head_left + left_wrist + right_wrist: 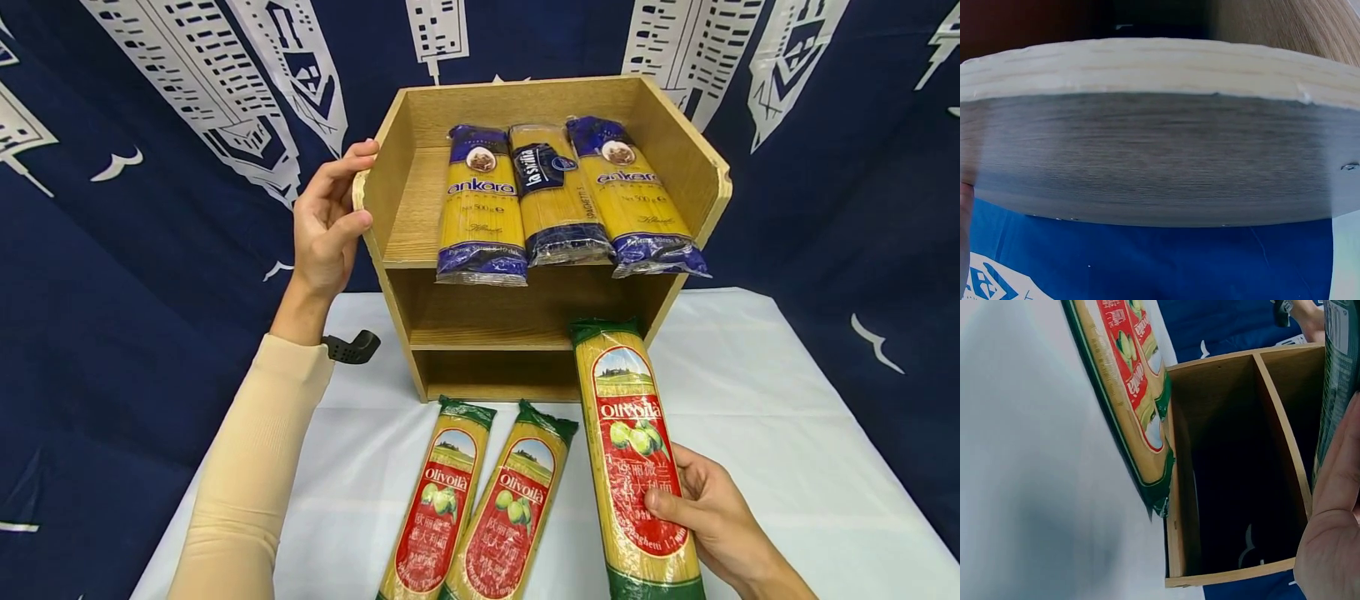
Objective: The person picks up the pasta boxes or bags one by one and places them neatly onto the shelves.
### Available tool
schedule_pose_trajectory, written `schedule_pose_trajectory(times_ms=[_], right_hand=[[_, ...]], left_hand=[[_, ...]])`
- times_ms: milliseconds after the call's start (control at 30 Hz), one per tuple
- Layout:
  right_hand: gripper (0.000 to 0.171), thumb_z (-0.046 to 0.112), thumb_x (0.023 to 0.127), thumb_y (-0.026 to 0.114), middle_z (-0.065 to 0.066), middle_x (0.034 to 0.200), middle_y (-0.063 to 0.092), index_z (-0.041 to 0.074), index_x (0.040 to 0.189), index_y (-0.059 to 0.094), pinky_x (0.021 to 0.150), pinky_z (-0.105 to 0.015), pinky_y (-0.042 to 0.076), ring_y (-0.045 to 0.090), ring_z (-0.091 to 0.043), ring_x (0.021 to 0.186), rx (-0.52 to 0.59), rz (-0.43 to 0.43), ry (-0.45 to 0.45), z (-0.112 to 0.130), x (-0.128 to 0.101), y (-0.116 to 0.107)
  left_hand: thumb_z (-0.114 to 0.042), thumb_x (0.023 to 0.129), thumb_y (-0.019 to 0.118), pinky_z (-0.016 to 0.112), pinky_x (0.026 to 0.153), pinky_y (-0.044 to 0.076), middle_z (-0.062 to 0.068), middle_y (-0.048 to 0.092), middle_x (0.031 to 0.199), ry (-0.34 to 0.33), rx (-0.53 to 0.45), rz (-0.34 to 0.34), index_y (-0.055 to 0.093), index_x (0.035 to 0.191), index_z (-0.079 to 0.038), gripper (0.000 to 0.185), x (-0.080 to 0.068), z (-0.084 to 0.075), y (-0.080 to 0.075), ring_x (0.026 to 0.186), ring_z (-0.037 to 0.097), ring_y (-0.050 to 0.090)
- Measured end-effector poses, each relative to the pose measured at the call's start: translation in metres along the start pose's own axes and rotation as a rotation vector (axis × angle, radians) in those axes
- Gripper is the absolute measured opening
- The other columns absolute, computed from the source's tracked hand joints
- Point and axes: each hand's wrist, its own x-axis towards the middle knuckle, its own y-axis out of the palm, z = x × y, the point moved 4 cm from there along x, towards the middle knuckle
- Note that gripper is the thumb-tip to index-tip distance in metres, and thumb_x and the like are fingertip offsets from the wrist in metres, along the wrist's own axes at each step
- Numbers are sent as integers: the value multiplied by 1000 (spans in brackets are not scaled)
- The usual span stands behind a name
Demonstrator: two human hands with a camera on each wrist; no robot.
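Note:
My left hand (326, 221) grips the left side panel of a small wooden shelf (487, 333), thumb at its front edge and fingertips over the top edge. The left wrist view shows that panel's pale edge (1160, 69) up close. My right hand (712, 508) holds a packet of spaghetti (633, 467) with a green top and red label, thumb across its front. The packet stands nearly upright before the right part of the shelf, its top end overlapping the middle opening. In the right wrist view the right hand (1332, 531) lies along the packet's back (1338, 375).
Two like spaghetti packets (435, 500) (513, 508) lie on the white tablecloth (787, 433) before the shelf. On the top shelf lie two blue-and-yellow packets (483, 200) (637, 196) with another spaghetti packet (558, 196) between them. A dark blue patterned curtain (825, 217) hangs behind.

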Motion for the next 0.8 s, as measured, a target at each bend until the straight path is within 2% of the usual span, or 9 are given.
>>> schedule_pose_trajectory(times_ms=[233, 400, 800], right_hand=[[40, -4, 101, 47, -20, 121, 69, 5, 140, 53, 83, -46, 60, 71, -30, 104, 31, 17, -15, 0, 10, -6], [39, -2, 103, 45, -16, 122, 69, 8, 140, 54, 84, -43, 60, 71, -27, 104, 56, 3, 10, 2, 17, -11], [36, -4, 103, 44, -13, 119, 70, 7, 136, 54, 84, -41, 60, 71, -24, 103, 50, -26, 16, 15, 38, -10]], left_hand=[[-10, 73, 71, 46, 120, 28, 20, 59, 135, -7, 4, -3, 68, 118, 2, 47, 0, 1, -1, 141, 35, 42], [-11, 73, 72, 46, 120, 28, 19, 60, 135, -7, 7, -1, 68, 118, 2, 46, 0, 0, -1, 141, 34, 42], [-11, 75, 73, 45, 120, 28, 19, 59, 136, -9, 7, 7, 68, 118, 1, 46, 0, 0, -1, 141, 35, 42]])
